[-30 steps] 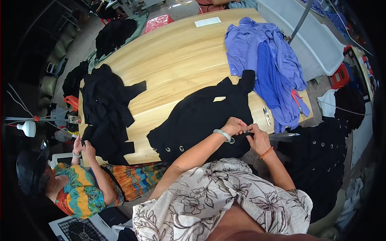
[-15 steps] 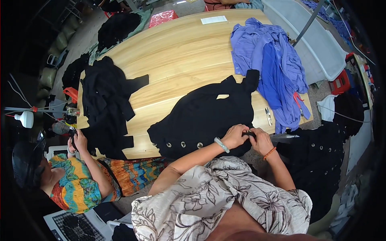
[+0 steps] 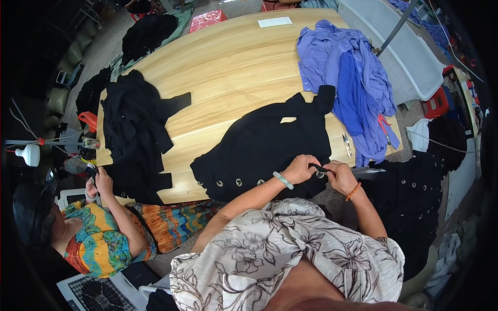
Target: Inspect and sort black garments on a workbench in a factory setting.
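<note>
Hands meet at the near edge of the wooden table (image 3: 228, 67), over the hem of a black garment (image 3: 264, 145) spread flat there. Left hand (image 3: 300, 169), pale bangle on the wrist, has its fingers curled in and pinching a fold of the black fabric. Right hand (image 3: 340, 176), orange bead bracelet, fingers also closed, pinching the same bit of fabric just beside the left; a small round metal piece seems to sit between them, too small to tell exactly. Row of metal eyelets (image 3: 238, 182) runs along the garment's near edge.

Blue clothes pile (image 3: 347, 78) lies at the table's right end, touching the black garment's sleeve. Red-handled scissors (image 3: 385, 127) rest on the blue pile, near the table edge. Second black garment (image 3: 135, 140) on the left, a seated co-worker (image 3: 98, 233) in a bright patterned top handling it.

Risks, as a guess: garment hangs partly off the edge, so a tug could drag it down; pinch is small, the fabric or metal piece could slip out; scissors could be knocked off if the blue pile shifts.
</note>
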`<action>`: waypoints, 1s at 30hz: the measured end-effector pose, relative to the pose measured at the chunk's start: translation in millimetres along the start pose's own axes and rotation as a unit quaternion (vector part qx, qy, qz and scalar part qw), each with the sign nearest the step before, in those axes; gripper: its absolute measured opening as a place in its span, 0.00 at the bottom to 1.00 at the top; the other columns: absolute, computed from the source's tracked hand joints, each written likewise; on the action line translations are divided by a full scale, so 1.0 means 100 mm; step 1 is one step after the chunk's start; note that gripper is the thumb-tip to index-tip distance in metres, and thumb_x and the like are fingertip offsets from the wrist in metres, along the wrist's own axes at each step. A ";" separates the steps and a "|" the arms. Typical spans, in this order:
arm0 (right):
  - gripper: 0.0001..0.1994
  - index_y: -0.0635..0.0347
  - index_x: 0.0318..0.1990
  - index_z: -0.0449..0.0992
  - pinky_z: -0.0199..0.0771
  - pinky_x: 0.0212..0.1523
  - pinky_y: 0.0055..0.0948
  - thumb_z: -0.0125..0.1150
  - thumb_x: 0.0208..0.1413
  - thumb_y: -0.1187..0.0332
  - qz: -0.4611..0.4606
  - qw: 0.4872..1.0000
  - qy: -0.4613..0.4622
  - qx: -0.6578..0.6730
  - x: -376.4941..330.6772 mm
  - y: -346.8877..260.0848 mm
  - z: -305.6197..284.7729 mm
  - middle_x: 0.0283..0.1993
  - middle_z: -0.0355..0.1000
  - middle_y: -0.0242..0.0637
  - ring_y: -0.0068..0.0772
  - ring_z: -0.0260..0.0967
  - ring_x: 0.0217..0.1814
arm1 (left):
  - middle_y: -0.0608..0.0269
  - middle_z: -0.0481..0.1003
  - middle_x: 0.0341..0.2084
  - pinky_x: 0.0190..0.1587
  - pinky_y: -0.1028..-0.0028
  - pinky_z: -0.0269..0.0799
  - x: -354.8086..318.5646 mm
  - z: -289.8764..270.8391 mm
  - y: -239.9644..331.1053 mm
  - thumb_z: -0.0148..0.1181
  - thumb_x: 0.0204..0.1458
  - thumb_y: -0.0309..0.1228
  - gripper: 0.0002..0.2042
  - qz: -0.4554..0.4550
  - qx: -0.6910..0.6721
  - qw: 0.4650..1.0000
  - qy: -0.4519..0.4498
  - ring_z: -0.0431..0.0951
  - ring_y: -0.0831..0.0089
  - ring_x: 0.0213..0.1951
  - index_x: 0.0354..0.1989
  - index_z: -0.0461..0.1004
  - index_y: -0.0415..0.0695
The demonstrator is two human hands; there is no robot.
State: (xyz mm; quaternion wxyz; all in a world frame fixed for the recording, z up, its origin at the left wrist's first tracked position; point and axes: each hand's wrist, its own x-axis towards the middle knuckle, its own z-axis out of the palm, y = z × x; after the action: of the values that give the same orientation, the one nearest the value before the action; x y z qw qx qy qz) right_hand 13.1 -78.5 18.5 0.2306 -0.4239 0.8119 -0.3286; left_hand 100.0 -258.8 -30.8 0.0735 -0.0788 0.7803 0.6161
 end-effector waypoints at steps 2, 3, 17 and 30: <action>0.10 0.67 0.36 0.78 0.71 0.34 0.36 0.55 0.45 0.81 0.016 0.999 -0.030 0.021 -0.03 -0.07 -0.04 0.29 0.72 0.47 0.47 0.71 0.31 | 0.53 0.77 0.28 0.35 0.71 0.70 -0.04 -0.02 -0.03 0.56 0.44 0.22 0.09 0.022 -0.004 1.000 -0.018 0.76 0.68 0.29 0.35 0.78 0.35; 0.10 0.68 0.36 0.78 0.71 0.32 0.33 0.55 0.45 0.80 0.033 0.997 -0.059 0.041 -0.04 -0.10 -0.04 0.29 0.72 0.46 0.42 0.72 0.28 | 0.54 0.77 0.28 0.36 0.71 0.70 -0.06 -0.01 -0.06 0.57 0.44 0.23 0.09 0.063 -0.001 0.998 -0.016 0.76 0.68 0.30 0.35 0.77 0.36; 0.10 0.65 0.35 0.76 0.63 0.31 0.20 0.60 0.58 0.65 0.112 0.959 0.174 0.195 0.19 0.09 -0.29 0.27 0.67 0.26 0.16 0.62 0.30 | 0.57 0.67 0.49 0.57 0.55 0.52 -1.25 -0.79 -0.18 0.73 0.31 0.33 0.35 0.025 0.415 0.895 0.160 0.64 0.61 0.54 0.55 0.67 0.45; 0.34 0.61 0.56 0.69 0.67 0.55 0.38 0.64 0.34 0.66 -0.206 0.974 -0.051 0.073 0.57 -0.88 0.42 0.48 0.71 0.45 0.47 0.69 0.53 | 0.55 0.71 0.39 0.55 0.55 0.62 -1.19 -0.75 0.77 0.58 0.30 0.21 0.25 0.339 0.296 0.875 0.179 0.72 0.55 0.46 0.46 0.74 0.43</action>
State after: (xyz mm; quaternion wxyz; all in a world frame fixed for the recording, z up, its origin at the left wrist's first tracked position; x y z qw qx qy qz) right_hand 56.7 -178.1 48.9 0.2290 -0.5802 0.6681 -0.4055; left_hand 198.1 -310.3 85.1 -0.2612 0.1075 0.9049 0.3185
